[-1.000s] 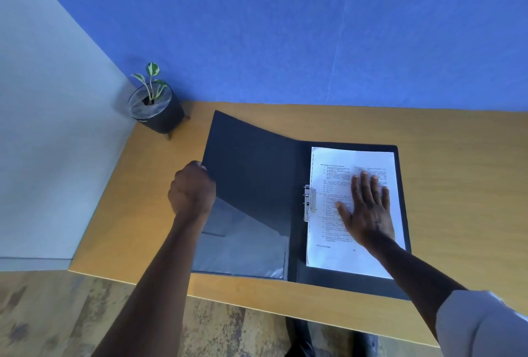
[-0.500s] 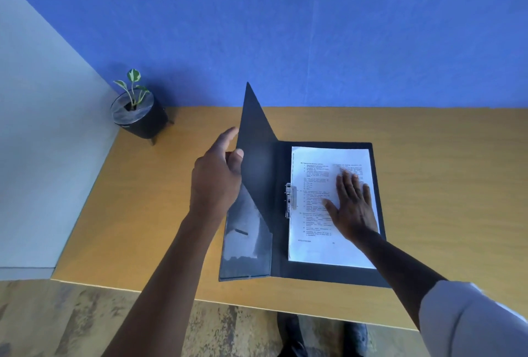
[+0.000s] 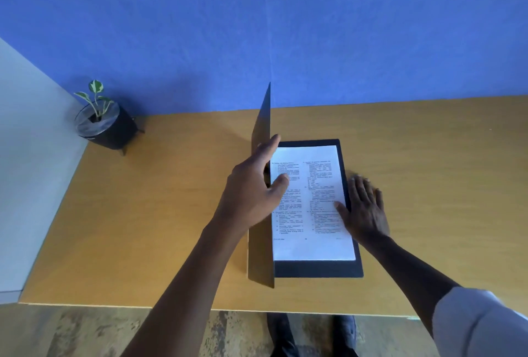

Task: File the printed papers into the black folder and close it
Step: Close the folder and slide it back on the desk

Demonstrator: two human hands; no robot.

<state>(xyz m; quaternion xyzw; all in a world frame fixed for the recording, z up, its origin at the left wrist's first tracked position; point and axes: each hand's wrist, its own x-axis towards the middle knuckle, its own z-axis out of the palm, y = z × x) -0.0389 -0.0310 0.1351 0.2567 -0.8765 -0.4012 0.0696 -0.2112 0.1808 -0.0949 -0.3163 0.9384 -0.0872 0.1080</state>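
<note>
Left hand [image 3: 254, 188] gripping upright folder cover [image 3: 261, 254], right hand [image 3: 364, 208] flat, papers [image 3: 311, 245] between

papers [image 3: 311, 202] in folder [image 3: 317, 269] on desk [image 3: 428, 185] (plant [image 3: 105, 125] far-left corner).

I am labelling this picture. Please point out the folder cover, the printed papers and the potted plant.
folder cover [image 3: 261, 254]: head view, outer face near its lower edge.
printed papers [image 3: 314, 245]: head view, blank lower margin of the top sheet.
potted plant [image 3: 114, 131]: head view, black pot wall.

Print on papers [image 3: 311, 202] illegible
</note>
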